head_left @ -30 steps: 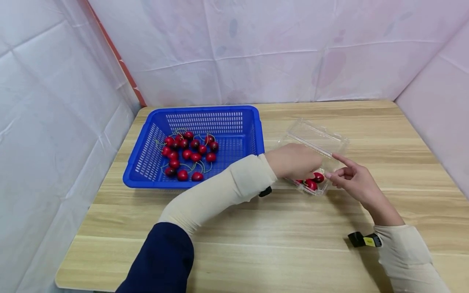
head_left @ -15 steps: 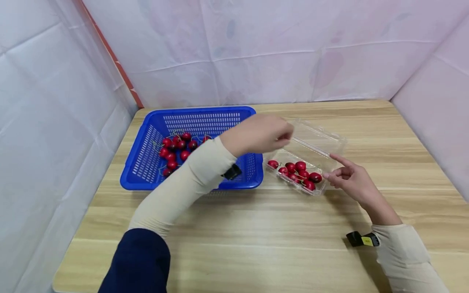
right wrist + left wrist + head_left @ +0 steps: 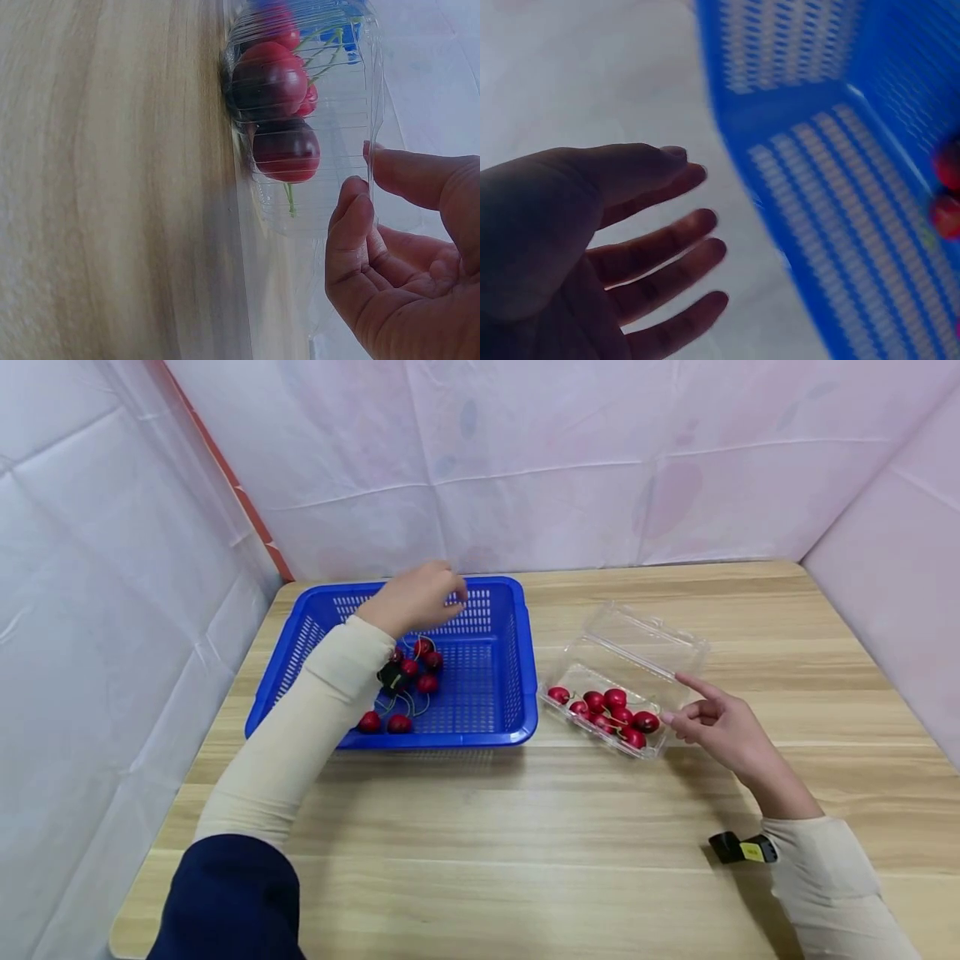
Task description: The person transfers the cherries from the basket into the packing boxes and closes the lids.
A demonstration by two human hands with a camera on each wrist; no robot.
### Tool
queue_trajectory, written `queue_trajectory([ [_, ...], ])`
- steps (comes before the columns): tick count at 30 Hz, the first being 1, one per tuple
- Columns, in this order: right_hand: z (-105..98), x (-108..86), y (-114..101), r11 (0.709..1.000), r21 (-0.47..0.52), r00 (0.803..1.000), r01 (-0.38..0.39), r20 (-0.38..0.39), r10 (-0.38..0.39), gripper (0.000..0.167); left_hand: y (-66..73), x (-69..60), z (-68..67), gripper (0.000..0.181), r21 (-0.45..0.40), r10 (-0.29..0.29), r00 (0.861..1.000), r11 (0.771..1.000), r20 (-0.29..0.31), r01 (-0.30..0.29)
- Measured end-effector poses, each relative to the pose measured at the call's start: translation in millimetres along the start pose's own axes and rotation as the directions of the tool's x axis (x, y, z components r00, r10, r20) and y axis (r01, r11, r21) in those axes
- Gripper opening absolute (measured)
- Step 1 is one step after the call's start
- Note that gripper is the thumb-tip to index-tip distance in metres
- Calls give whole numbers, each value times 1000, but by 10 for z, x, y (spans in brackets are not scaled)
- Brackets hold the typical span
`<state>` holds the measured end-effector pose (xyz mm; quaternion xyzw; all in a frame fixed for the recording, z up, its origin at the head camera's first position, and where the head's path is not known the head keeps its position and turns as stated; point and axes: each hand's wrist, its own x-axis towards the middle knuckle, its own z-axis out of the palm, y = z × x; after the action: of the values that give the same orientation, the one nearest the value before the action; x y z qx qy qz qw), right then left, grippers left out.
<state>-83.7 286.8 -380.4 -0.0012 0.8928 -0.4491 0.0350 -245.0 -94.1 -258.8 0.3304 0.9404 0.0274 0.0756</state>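
The left arm's pale sleeve [image 3: 292, 727] covers part of the blue basket [image 3: 472, 740] and I can't count the cherries [image 3: 400, 724] behind it. Lower left, the navy sleeve [image 3: 225, 897] leaves the frame. Lower right, print on the yellow tag [image 3: 752, 852] is too small to read. The left wrist view blurs and crops the basket, upper right; the right wrist view cuts off the clear box [image 3: 341, 127], top.
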Motion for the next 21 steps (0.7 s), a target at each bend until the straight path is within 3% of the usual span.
queue_trajectory([
  [4,8,6,-3,1000,-1,1000,-2,3,2,70,-184,-30,140,29,34,-94,992,995,80,91],
  [11,7,10,-12,1000,-7,1000,-4,6,4,70,-358,-66,350,34,15,-197,961,980,195,198],
  [17,-7,17,-20,1000,7,1000,7,12,-7,70,-397,-57,488,23,47,-224,952,975,207,219],
  [21,-19,12,-28,1000,16,1000,-5,17,5,70,-391,-28,561,15,93,-228,956,972,185,214],
])
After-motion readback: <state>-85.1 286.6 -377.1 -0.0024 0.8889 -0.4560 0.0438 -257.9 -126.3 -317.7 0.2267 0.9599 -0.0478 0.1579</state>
